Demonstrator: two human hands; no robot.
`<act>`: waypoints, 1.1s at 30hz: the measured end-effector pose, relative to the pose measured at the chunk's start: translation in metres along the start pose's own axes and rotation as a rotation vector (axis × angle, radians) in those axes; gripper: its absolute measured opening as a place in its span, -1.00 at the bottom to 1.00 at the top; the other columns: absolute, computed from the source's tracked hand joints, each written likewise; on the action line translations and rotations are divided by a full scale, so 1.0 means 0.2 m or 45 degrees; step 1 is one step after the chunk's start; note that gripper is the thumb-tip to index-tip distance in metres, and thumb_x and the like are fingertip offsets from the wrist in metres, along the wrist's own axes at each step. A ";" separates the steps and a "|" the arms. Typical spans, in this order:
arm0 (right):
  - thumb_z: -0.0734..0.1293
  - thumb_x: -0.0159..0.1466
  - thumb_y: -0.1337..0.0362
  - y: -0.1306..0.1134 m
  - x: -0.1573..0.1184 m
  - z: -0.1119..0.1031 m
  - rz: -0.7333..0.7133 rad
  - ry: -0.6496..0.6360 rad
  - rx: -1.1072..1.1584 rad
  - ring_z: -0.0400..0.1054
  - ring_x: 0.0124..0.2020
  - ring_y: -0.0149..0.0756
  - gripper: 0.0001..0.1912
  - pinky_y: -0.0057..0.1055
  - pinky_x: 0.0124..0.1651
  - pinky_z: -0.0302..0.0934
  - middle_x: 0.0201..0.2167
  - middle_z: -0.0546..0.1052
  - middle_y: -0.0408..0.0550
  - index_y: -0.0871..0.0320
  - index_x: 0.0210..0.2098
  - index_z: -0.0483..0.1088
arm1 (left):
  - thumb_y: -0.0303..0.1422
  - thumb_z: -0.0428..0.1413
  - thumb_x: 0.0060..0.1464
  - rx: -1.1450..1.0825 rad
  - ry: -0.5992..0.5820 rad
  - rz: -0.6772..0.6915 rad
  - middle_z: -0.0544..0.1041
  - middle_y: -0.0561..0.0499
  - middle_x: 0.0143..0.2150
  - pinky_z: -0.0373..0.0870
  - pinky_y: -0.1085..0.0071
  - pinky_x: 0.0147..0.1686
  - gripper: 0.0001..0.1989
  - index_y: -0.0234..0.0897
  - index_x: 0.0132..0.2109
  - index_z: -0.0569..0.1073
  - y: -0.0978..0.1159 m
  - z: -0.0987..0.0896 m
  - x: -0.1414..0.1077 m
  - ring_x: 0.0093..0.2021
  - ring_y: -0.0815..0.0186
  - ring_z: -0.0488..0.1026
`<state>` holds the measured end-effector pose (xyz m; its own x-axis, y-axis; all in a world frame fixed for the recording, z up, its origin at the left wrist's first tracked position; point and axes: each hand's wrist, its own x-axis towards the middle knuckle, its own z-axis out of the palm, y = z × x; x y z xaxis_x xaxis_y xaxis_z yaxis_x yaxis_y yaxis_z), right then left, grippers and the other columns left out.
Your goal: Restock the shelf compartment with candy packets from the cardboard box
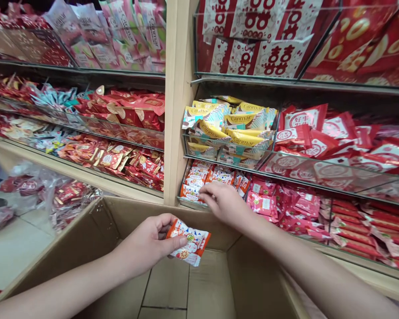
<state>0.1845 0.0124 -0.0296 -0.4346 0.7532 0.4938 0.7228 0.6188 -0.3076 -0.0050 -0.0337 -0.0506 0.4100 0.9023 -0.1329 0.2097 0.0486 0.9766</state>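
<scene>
My left hand (161,241) holds a small white and orange snack packet (190,241) over the cardboard box (259,274), thumb on top of it. My right hand (224,201) reaches over the front edge of a low shelf compartment with similar orange and white packets (197,177). Its fingers are bent together at the packets there; whether they grip one is hard to make out. Beside that compartment lie pink packets (262,204).
Yellow Ginmar packets (244,119) fill the tray above, with red and white packets (304,119) to their right. A wooden upright (176,102) divides the shelves. Plastic bags of packets (69,195) lie on the floor at left.
</scene>
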 end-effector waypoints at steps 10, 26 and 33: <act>0.16 0.13 0.53 0.08 0.35 0.15 -0.067 -0.406 -0.678 0.36 -0.30 -0.23 -0.74 -0.45 -0.31 0.12 -0.38 0.51 0.11 0.30 -0.37 0.47 | -0.27 0.14 -0.07 0.077 -0.137 0.070 0.42 0.08 -0.42 0.29 0.41 -0.34 -0.77 -0.33 -0.31 0.33 -0.06 0.02 -0.02 -0.39 0.34 0.36; 0.22 0.16 0.28 0.19 0.43 0.09 0.134 -0.354 -0.760 0.38 -0.20 -0.13 -0.70 -0.36 -0.24 0.24 -0.23 0.48 0.16 0.26 -0.13 0.32 | -0.25 -0.07 0.08 0.898 0.084 0.387 0.33 0.10 -0.43 0.22 0.44 -0.38 -0.83 -0.24 -0.37 0.27 0.28 -0.21 0.17 -0.37 0.30 0.27; 0.04 0.26 0.41 0.19 0.42 0.08 0.222 -0.298 -0.779 0.37 -0.16 -0.13 -0.70 -0.29 -0.24 0.25 -0.17 0.46 0.17 0.23 -0.11 0.29 | -0.30 0.07 0.03 0.820 -0.084 0.235 0.44 0.07 -0.40 0.30 0.42 -0.43 -0.85 -0.33 -0.33 0.40 0.26 -0.18 0.49 -0.42 0.35 0.37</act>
<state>0.1676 0.1038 -0.0122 -0.3395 0.9015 0.2685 0.9368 0.2983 0.1830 0.0139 0.0723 -0.0057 0.5392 0.8421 -0.0034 0.6101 -0.3878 0.6909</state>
